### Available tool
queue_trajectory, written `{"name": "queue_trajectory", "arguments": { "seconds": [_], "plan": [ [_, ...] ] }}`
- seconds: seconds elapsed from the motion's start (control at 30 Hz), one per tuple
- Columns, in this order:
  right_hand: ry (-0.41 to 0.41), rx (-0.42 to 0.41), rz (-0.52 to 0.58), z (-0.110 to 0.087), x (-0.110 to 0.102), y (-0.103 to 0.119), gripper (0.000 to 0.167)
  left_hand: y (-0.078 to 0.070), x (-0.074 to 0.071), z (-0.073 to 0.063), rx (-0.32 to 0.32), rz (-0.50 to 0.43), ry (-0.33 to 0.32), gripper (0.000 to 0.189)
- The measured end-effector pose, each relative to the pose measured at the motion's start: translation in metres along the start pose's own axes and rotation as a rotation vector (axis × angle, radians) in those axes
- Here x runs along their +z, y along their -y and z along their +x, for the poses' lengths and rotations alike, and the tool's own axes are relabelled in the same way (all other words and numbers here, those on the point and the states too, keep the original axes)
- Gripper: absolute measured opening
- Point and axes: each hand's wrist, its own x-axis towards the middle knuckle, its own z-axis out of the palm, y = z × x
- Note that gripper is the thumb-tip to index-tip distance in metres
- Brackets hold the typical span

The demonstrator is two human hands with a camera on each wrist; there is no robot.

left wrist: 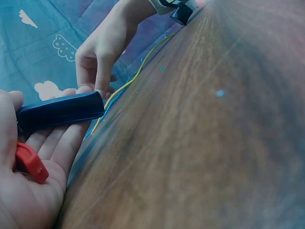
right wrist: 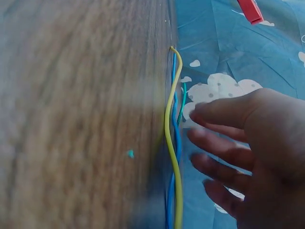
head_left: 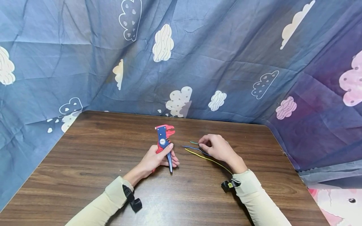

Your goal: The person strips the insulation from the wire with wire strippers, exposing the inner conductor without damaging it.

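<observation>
My left hand [head_left: 154, 158] holds a wire stripper [head_left: 162, 135] with red jaws and a blue body, its head pointing away from me. In the left wrist view its blue handle [left wrist: 62, 110] lies across the fingers, with the red handle [left wrist: 31, 162] near the palm. My right hand [head_left: 216, 147] is over the green wire [head_left: 194, 142], thumb and fingers loosely bent, with a gap between thumb and forefinger in the right wrist view. A blue wire [head_left: 195, 148] and a longer yellow wire [head_left: 209, 159] lie nearer me, partly under that hand and wrist.
The wood-grain table [head_left: 85, 175] bears tiny scraps, including a green bit [right wrist: 130, 153] near the wires. A dark blue cloth with cloud prints [head_left: 198, 62] hangs behind the table and along its sides. Black straps [head_left: 131, 197] sit on both wrists.
</observation>
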Motion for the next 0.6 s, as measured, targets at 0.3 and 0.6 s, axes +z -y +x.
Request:
{"name": "queue_trajectory", "arguments": {
  "seconds": [0.3,0.6],
  "plan": [
    [-0.049,0.027,-0.094,-0.0023,-0.0003,-0.0036,0.021,0.0000,-0.0001,-0.0013,0.001,0.000,-0.001,0.067],
    [0.045,0.060,-0.151,-0.0037,-0.0005,-0.0029,0.016,-0.0003,0.0006,-0.0017,0.002,-0.019,-0.005,0.062]
  ]
}}
